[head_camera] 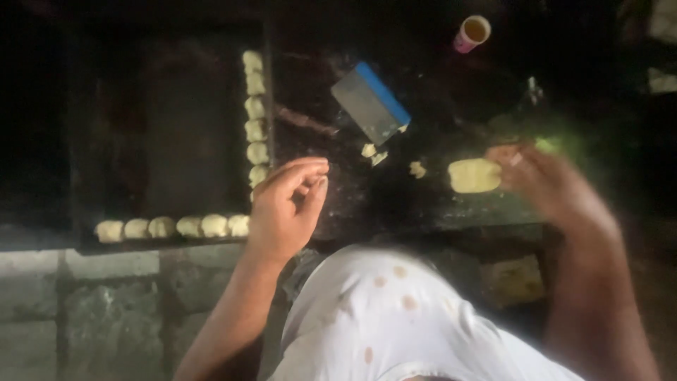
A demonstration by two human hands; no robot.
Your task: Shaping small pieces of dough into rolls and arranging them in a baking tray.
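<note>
My left hand (285, 204) hovers at the near right corner of a dark baking tray (176, 127), fingers curled loosely with nothing visible in them. Small pale dough balls (255, 116) line the tray's right edge, and another row of dough balls (173, 227) runs along its near edge. My right hand (539, 180) is blurred and touches the right end of a pale dough lump (474, 175) on the dark worktop. Small dough scraps (417, 168) lie between the hands.
A blue-handled metal dough scraper (372, 102) lies on the worktop behind the scraps. A small cup (471, 32) stands at the back. A stone ledge (106, 296) runs below the tray. My pale spotted garment (395, 317) fills the bottom centre.
</note>
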